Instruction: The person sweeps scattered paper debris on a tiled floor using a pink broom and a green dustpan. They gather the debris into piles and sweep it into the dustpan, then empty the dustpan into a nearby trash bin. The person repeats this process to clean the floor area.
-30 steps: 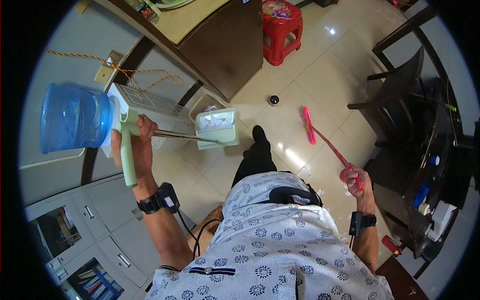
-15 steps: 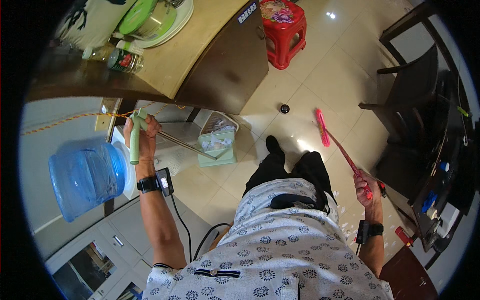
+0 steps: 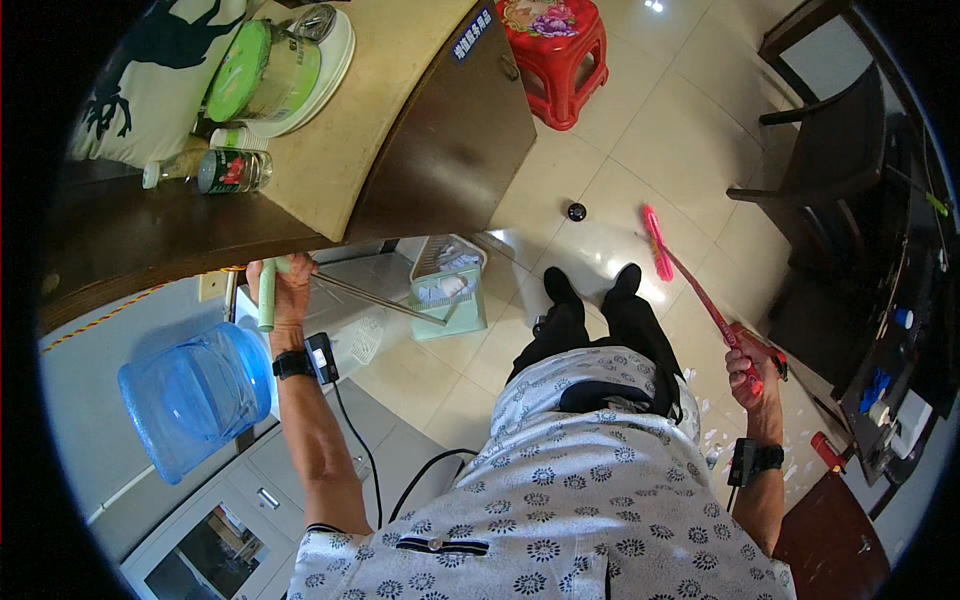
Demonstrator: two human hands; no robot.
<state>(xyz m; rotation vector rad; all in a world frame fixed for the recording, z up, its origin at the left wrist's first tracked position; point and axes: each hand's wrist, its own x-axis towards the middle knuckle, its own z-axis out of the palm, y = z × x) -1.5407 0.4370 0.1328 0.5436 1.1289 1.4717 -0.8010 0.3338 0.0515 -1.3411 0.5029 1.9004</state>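
My left hand (image 3: 293, 293) is closed around the pale green handle of a dustpan. From that handle a thin metal rod slants down to the light green pan (image 3: 468, 318), which has crumpled white paper in it. My right hand (image 3: 750, 376) grips the lower end of a broom's red stick (image 3: 703, 296). The pinkish-red broom head (image 3: 657, 243) is at floor level ahead of my feet, well to the right of the pan. A small round black object (image 3: 576, 212) lies on the tiles between the two.
At left a wooden counter (image 3: 310, 195) holds plastic bottles, a green-lidded tub and plates. Below it stands a blue water jug (image 3: 195, 400). Ahead is a red stool (image 3: 556, 70); a dark chair (image 3: 830, 170) stands at right. White scraps (image 3: 705, 410) lie on the floor near my right side.
My view has shifted, and both my shoes now show. The dustpan and broom have drifted slightly rightward in the picture; my hands keep hold of both.
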